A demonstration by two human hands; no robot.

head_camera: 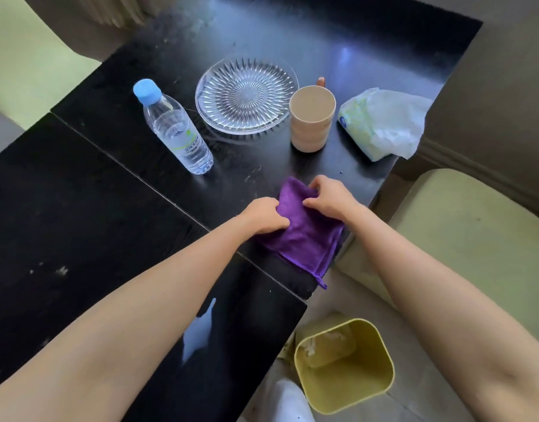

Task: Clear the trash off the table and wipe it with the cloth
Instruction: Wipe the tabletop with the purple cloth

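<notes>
A purple cloth (304, 236) lies folded on the black table (79, 208) near its right edge, one corner hanging over. My left hand (263, 216) pinches the cloth's left side. My right hand (329, 197) grips its upper right part. Both sets of fingers are closed on the fabric. A yellow-green bin (372, 388) stands on the floor below the table's right edge, with crumpled scraps inside.
On the table beyond the cloth stand a water bottle (173, 129) with a blue cap, a clear glass plate (247, 95), a beige mug (311, 120) and a tissue pack (381, 123). Pale green chairs (463, 226) sit to the right and far left.
</notes>
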